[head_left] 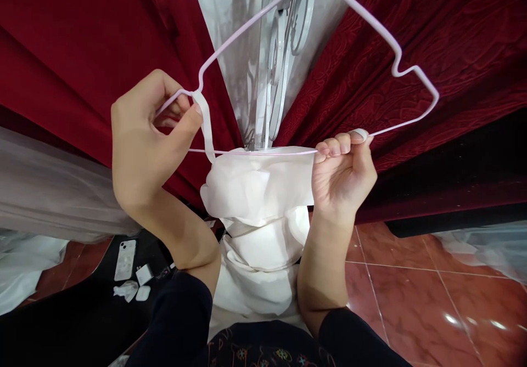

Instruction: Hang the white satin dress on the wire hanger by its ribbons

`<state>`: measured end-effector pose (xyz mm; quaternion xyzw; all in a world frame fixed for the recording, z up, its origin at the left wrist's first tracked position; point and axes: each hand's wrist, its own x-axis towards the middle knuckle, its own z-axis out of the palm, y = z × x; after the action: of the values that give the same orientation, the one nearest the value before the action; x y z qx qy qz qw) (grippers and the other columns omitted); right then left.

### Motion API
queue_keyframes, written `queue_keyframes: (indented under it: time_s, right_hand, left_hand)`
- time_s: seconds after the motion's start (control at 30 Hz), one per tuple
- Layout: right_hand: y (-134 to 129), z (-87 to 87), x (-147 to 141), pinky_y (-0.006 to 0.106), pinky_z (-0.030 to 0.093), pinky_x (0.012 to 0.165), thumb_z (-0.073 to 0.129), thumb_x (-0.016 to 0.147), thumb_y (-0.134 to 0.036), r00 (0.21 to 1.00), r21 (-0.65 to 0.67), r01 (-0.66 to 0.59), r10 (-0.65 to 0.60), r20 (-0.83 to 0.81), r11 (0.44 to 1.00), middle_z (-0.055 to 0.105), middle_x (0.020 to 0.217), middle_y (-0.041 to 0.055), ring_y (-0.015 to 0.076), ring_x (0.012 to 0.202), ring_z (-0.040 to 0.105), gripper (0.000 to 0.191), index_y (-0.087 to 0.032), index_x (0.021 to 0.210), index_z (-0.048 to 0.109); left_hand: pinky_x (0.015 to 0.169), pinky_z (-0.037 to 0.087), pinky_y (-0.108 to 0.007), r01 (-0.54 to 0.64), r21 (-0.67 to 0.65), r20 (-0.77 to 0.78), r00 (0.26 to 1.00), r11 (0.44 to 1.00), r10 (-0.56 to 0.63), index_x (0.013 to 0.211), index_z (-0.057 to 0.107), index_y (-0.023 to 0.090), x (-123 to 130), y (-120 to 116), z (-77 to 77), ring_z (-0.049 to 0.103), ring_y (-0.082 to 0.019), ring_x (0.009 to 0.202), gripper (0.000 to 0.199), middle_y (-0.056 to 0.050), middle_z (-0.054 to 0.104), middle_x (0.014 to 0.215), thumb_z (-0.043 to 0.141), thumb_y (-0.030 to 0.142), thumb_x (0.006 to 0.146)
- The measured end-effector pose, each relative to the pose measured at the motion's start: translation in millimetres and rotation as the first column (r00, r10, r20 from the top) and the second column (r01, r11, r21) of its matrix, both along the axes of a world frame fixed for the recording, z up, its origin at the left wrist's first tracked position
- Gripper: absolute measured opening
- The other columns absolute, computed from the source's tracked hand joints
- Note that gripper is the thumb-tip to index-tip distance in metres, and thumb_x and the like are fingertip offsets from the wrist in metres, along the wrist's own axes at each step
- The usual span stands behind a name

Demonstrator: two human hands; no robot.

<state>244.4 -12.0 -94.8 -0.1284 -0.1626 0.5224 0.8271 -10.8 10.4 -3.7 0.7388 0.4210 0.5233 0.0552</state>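
Hanger (pixel 256 21) held up before red drapes (pixel 82 54), white garment (pixel 251 191) at its lower bar.
Left hand (pixel 142 136) pinches a white strap (pixel 207 125) at the hanger's left notch, thumb against fingers; right hand (pixel 343 169), well apart from it, is clamped on the hanger's lower bar, fingers curled over. The garment falls in folds between them; cannot tell if a second strap sits under the right thumb. Phone (pixel 125 260) and charger (pixel 144 275) lie on a black surface (pixel 78 312) at left; reddish tiles (pixel 403 295) at right.
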Motion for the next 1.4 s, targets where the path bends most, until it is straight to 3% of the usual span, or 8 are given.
queue_keyframes:
  time_s: [0.13,0.27,0.33,0.53,0.7,0.9,1.1,1.4]
  right_hand:
    - [-0.2,-3.9,-7.6,0.021,0.052,0.068,0.042,0.104,-0.034,0.999,-0.017,-0.007,0.007,0.034,1.000,0.037,0.068,-0.0048,0.0055,0.061,0.043,0.027,-0.019,0.082,0.049]
    - [-1.0,-4.9,-17.2,0.021,0.055,0.076,0.046,0.102,-0.035,0.999,-0.044,-0.010,0.011,0.030,0.999,0.040,0.071,-0.0048,0.0050,0.065,0.047,0.025,-0.020,0.083,0.050]
    - [-1.5,-4.2,-20.4,0.022,0.056,0.078,0.046,0.102,-0.036,0.999,-0.067,-0.007,0.010,0.044,0.998,0.041,0.071,-0.0049,0.0048,0.065,0.049,0.025,-0.020,0.083,0.051]
    - [4.0,-9.3,-18.0,0.024,0.060,0.087,0.053,0.098,-0.036,0.996,-0.043,-0.025,0.029,0.087,0.999,0.050,0.070,-0.0052,0.0047,0.071,0.060,0.023,-0.020,0.083,0.055]
    - [5.3,-21.7,-2.6,0.025,0.062,0.089,0.066,0.088,-0.034,0.969,-0.162,0.027,0.014,0.248,0.986,0.072,0.093,0.0004,0.0089,0.091,0.073,0.021,-0.018,0.101,0.068]
    - [-5.0,-27.5,32.0,0.018,0.061,0.077,0.064,0.081,-0.021,0.949,-0.266,0.197,-0.116,0.293,0.943,0.075,0.087,-0.0002,0.0053,0.074,0.070,0.026,-0.015,0.104,0.072]
    - [6.2,-9.2,61.2,0.016,0.048,0.045,0.051,0.082,-0.018,0.855,-0.240,0.465,-0.361,0.373,0.852,0.070,0.069,-0.0001,0.0076,0.046,0.056,0.036,-0.020,0.110,0.074]
    - [24.6,22.4,87.6,0.015,0.036,0.036,0.055,0.079,-0.008,0.723,-0.140,0.539,-0.370,0.584,0.831,0.065,0.063,-0.0008,0.0116,0.059,0.069,0.027,-0.016,0.093,0.078]
  left_hand:
    - [0.073,0.052,-0.022,-0.085,0.229,0.394,0.919,0.970,-0.013,0.099,0.074,0.016,10.4,5.3,-22.3,0.065,-0.013,0.084,0.024,-0.001,0.068,0.091,0.071,0.002,0.080]
    - [0.084,0.058,-0.021,0.050,0.134,0.951,0.273,0.990,-0.142,0.118,0.064,0.021,32.3,-6.2,-57.2,0.069,-0.012,0.097,0.018,-0.004,0.069,0.118,0.056,0.026,0.103]
    - [0.095,0.058,-0.022,0.221,0.081,0.983,0.147,0.972,-0.115,0.116,0.066,0.020,44.7,-14.3,-68.5,0.069,-0.012,0.105,0.025,-0.005,0.071,0.118,0.046,0.034,0.109]
    - [0.082,0.057,-0.027,0.310,0.213,0.932,0.222,0.927,-0.288,0.088,0.063,0.019,59.9,-21.4,-71.2,0.066,-0.013,0.076,0.035,0.001,0.050,0.068,0.040,0.027,0.112]
    - [0.082,0.053,-0.028,0.377,0.180,0.927,0.245,0.908,-0.286,0.087,0.055,0.022,55.8,-4.2,-80.2,0.058,-0.012,0.073,0.036,0.001,0.038,0.070,0.034,0.031,0.114]
    - [0.082,0.054,-0.029,0.421,0.129,0.936,0.247,0.898,-0.251,0.085,0.052,0.024,56.7,19.6,-97.5,0.051,-0.015,0.069,0.026,0.003,0.039,0.070,0.054,0.037,0.107]
    - [0.081,0.055,-0.028,0.402,0.100,0.929,0.291,0.910,-0.231,0.085,0.052,0.024,50.5,20.5,-94.5,0.050,-0.015,0.070,0.028,0.002,0.037,0.072,0.045,0.035,0.110]
    - [0.082,0.056,-0.031,0.387,0.041,0.927,0.329,0.921,-0.180,0.085,0.050,0.025,46.9,16.0,-92.0,0.051,-0.016,0.070,0.028,0.002,0.037,0.072,0.048,0.041,0.108]
